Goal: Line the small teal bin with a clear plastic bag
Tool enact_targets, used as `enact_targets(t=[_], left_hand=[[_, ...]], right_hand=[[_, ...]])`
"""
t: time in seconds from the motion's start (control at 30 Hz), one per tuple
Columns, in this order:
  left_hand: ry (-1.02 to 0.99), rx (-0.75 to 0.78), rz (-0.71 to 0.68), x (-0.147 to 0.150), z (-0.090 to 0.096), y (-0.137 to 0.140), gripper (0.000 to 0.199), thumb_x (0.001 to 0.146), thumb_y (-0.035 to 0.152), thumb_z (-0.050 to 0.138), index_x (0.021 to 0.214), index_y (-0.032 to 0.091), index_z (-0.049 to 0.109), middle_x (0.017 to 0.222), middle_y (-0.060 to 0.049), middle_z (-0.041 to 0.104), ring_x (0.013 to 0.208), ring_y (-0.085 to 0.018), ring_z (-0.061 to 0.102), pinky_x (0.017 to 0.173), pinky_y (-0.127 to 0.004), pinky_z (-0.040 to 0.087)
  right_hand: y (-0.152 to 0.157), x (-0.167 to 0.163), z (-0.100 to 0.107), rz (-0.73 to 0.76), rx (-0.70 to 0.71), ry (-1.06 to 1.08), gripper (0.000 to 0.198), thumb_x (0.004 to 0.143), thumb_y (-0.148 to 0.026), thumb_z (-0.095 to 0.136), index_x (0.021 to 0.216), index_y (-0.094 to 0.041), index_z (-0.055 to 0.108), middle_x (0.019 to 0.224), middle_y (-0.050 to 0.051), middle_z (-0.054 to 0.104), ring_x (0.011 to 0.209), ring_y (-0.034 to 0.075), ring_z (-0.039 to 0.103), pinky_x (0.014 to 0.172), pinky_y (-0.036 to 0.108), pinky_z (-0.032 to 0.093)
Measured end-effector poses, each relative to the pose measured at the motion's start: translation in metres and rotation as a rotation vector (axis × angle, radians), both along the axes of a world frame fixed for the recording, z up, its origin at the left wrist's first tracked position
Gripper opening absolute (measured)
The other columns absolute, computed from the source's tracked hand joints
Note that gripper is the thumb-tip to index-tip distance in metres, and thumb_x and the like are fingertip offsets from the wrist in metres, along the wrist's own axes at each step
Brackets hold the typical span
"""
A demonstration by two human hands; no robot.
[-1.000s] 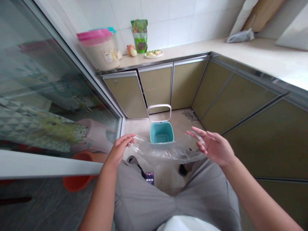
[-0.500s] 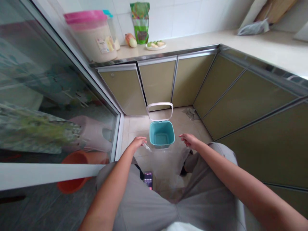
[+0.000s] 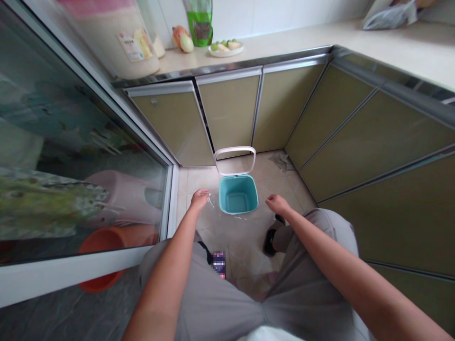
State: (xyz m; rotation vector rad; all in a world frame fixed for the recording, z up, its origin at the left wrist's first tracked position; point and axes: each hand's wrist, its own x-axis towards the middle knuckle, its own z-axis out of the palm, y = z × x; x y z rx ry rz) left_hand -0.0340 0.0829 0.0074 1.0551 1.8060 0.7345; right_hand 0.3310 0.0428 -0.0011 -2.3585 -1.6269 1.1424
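Observation:
A teal square bin point(image 3: 238, 208) stands on the floor in front of me, its white rim frame point(image 3: 234, 172) swung up behind it. To the bin's left, my left hand point(image 3: 200, 199) pinches the edge of a thin clear plastic bag point(image 3: 211, 201), which shows only as faint glints. My right hand point(image 3: 278, 205), at the bin's right, is closed with its fingers curled in. The bag seems to spread between both hands in front of the bin, but its far outline is too transparent to follow. Neither hand touches the bin.
Cabinets point(image 3: 229, 111) enclose the back and right. On the counter point(image 3: 284, 40) are a large container point(image 3: 113, 47), onions point(image 3: 183, 40), a plate of food point(image 3: 226, 49) and a grey bag point(image 3: 391, 16). Left is a glass door point(image 3: 88, 118); beyond it lies an orange bucket point(image 3: 101, 244). A cloth point(image 3: 282, 160) lies on the floor.
My left hand has moved slightly left and up, and the right fingers have curled in. The plastic between them looks more spread out. The camera view has tilted down.

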Motion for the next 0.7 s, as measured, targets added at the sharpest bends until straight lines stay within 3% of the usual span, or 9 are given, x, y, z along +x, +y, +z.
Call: enact_targets(t=[0.1, 0.2, 0.4, 0.5, 0.6, 0.7], left_hand=[[0.268, -0.001, -0.036, -0.002, -0.006, -0.001, 0.040, 0.083, 0.026, 0.071, 0.123, 0.018, 0.070, 0.120, -0.014, 0.073, 0.104, -0.023, 0.070, 0.087, -0.030, 0.052], [0.482, 0.037, -0.055, -0.005, -0.005, -0.006, 0.038, 0.087, 0.028, 0.068, 0.125, 0.023, 0.069, 0.134, -0.014, 0.066, 0.118, -0.025, 0.066, 0.097, -0.033, 0.050], [0.446, 0.178, 0.010, -0.014, -0.003, -0.010, 0.031, 0.091, 0.023, 0.061, 0.121, 0.021, 0.069, 0.129, -0.012, 0.068, 0.112, -0.020, 0.068, 0.100, -0.029, 0.049], [0.399, 0.165, -0.018, -0.017, -0.009, -0.009, 0.031, 0.091, 0.023, 0.061, 0.120, 0.019, 0.068, 0.124, -0.011, 0.071, 0.112, -0.021, 0.068, 0.097, -0.029, 0.050], [0.359, 0.102, -0.070, -0.019, -0.017, -0.009, 0.034, 0.091, 0.029, 0.065, 0.124, 0.019, 0.067, 0.119, -0.011, 0.074, 0.106, -0.021, 0.070, 0.091, -0.029, 0.051], [0.314, 0.041, -0.132, -0.020, -0.022, -0.009, 0.042, 0.091, 0.038, 0.068, 0.129, 0.020, 0.065, 0.114, -0.010, 0.075, 0.097, -0.020, 0.071, 0.084, -0.027, 0.051]], right_hand=[[0.006, 0.006, 0.010, 0.014, 0.152, -0.144, 0.034, 0.090, -0.032, 0.065, 0.119, -0.017, 0.074, 0.127, 0.022, 0.065, 0.115, 0.034, 0.064, 0.095, 0.042, 0.052], [0.038, 0.008, 0.030, -0.019, 0.265, -0.090, 0.045, 0.092, -0.030, 0.062, 0.132, -0.012, 0.067, 0.133, 0.025, 0.062, 0.121, 0.034, 0.062, 0.103, 0.043, 0.049], [0.147, -0.013, 0.083, -0.006, 0.468, 0.027, 0.057, 0.095, -0.029, 0.056, 0.149, -0.011, 0.053, 0.139, 0.019, 0.063, 0.124, 0.029, 0.062, 0.107, 0.040, 0.049], [0.182, -0.028, 0.095, 0.124, 0.526, 0.023, 0.063, 0.094, -0.024, 0.056, 0.155, -0.011, 0.048, 0.145, 0.020, 0.060, 0.126, 0.030, 0.060, 0.109, 0.041, 0.048], [0.184, -0.036, 0.095, 0.230, 0.523, -0.057, 0.056, 0.098, -0.024, 0.053, 0.153, -0.013, 0.052, 0.139, 0.020, 0.064, 0.119, 0.029, 0.063, 0.106, 0.041, 0.049], [0.154, -0.035, 0.089, 0.285, 0.588, -0.131, 0.044, 0.104, -0.032, 0.047, 0.142, -0.016, 0.062, 0.132, 0.018, 0.066, 0.111, 0.028, 0.064, 0.098, 0.038, 0.051]])
